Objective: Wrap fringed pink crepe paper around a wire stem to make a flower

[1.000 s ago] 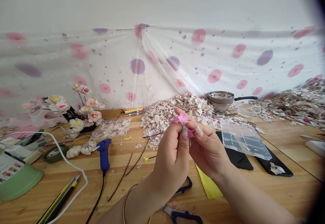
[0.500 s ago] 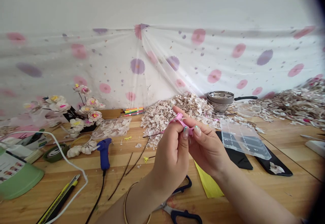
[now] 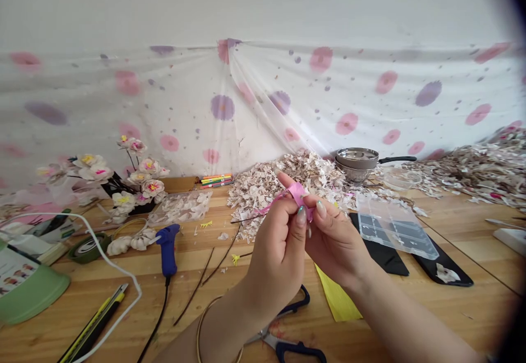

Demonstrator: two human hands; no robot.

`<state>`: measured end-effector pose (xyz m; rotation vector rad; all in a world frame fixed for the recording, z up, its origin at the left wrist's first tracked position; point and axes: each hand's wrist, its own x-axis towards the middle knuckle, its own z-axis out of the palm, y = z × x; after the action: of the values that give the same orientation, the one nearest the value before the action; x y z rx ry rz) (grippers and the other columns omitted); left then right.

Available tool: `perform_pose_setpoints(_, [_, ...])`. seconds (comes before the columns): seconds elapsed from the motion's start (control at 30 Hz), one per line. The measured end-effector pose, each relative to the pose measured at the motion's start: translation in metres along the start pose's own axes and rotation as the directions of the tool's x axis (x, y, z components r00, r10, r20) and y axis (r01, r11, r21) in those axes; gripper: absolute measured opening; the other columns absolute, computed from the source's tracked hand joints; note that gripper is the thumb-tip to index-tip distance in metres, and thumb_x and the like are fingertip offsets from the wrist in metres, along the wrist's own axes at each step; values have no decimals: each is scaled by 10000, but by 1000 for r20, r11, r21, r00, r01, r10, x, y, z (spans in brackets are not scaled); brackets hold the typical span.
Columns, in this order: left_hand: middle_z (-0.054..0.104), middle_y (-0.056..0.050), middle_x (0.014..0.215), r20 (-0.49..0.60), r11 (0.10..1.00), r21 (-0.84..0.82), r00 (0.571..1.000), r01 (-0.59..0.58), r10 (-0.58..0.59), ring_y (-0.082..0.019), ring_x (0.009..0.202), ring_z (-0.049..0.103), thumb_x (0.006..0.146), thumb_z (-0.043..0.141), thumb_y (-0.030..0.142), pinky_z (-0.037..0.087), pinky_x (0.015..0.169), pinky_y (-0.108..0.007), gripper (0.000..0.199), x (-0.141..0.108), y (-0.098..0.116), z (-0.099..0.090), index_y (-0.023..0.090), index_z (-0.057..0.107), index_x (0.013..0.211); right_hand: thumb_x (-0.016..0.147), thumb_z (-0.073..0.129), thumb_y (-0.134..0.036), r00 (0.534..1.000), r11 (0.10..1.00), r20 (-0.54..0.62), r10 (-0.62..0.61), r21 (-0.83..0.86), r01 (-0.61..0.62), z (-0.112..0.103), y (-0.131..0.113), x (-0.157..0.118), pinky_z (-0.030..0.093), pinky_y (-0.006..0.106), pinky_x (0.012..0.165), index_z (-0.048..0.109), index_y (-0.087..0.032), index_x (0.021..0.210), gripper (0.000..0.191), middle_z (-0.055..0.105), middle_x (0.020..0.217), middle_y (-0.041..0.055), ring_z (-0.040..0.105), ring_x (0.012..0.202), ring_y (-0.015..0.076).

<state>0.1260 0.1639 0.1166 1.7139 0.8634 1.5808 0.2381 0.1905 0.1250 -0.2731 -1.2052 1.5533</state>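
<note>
My left hand (image 3: 281, 242) is closed, pinching a strip of pink crepe paper (image 3: 296, 192) between thumb and forefinger. A thin dark stem (image 3: 245, 220) sticks out leftward from behind this hand; its held end is hidden by the fingers. Pressed close on the other side, my right hand (image 3: 335, 237) pinches the same pink strip with its thumb against the fingers. Beneath my wrists lie scissors (image 3: 302, 350) with dark blue handles. A sheet of yellow crepe paper (image 3: 337, 297) rests under my right forearm.
Left of my hands are a blue glue gun (image 3: 168, 250) with its cord, bare stems (image 3: 193, 291) and finished flowers (image 3: 152, 179). A heap of pale petal scraps (image 3: 263, 185) lies behind. To the right sit a clear compartment box (image 3: 396, 228) and metal bowls (image 3: 356, 160).
The pink strip has turned between my fingers, and more of its flat face shows above the thumbs. Both hands stay in nearly the same place.
</note>
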Motion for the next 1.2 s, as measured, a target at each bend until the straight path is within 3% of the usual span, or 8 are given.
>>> perform_pose_setpoints(0.13, [403,59,606,66,993,-100,996,62,-55,-86,473,349,1039,436,395,336,467,-239,221,1,6,-3,246,598,1023,822,774,-408,999,1000,49,0,-18,1,-2,-5,1,578,357,919,812,-378,918,108,605,1432,-30,679,1105,210])
perform_pose_setpoints(0.37, [464,48,679,238,939,-285,963,190,-123,-53,474,362,1030,465,395,299,427,-202,228,5,13,-9,211,599,1005,876,731,-350,985,1000,173,18,3,-18,-11,-10,2,596,297,657,814,-329,909,92,616,1419,13,722,881,178])
perform_pose_setpoints(0.53, [449,58,671,241,929,-309,962,202,-129,-41,469,354,1021,484,429,294,423,-183,255,6,12,-7,196,587,1013,867,743,-370,983,996,185,13,81,-28,-11,-7,3,559,227,550,820,-318,880,93,633,1390,-10,643,610,80])
perform_pose_setpoints(0.63, [452,52,673,209,956,-233,969,178,-130,-45,482,367,1026,466,445,303,441,-191,278,3,9,-5,198,592,1026,847,764,-355,986,998,166,-19,70,8,-13,-6,4,594,247,719,821,-321,856,67,627,1401,-29,708,859,136])
perform_pose_setpoints(0.73, [431,51,647,179,976,-149,975,160,-132,-62,500,375,1033,437,454,312,466,-206,296,-1,7,-4,205,595,1051,818,791,-350,990,999,139,-25,40,19,-15,-5,4,577,295,876,818,-333,816,32,604,1434,-41,684,1073,183])
perform_pose_setpoints(1.03, [425,29,678,132,998,-3,989,67,-66,-104,553,359,1035,416,437,339,530,-248,298,0,8,-2,207,603,1068,721,875,-332,999,998,24,-38,59,36,-12,-2,3,587,297,812,779,-306,699,102,619,1420,-21,694,1064,188])
perform_pose_setpoints(1.2, [466,9,708,131,997,-30,989,78,-73,-127,647,455,1042,401,427,386,577,-249,301,-1,6,-3,203,594,1098,754,843,-407,994,997,71,-83,12,83,-14,-2,5,592,322,842,811,-342,882,147,595,1447,-9,662,1161,209])
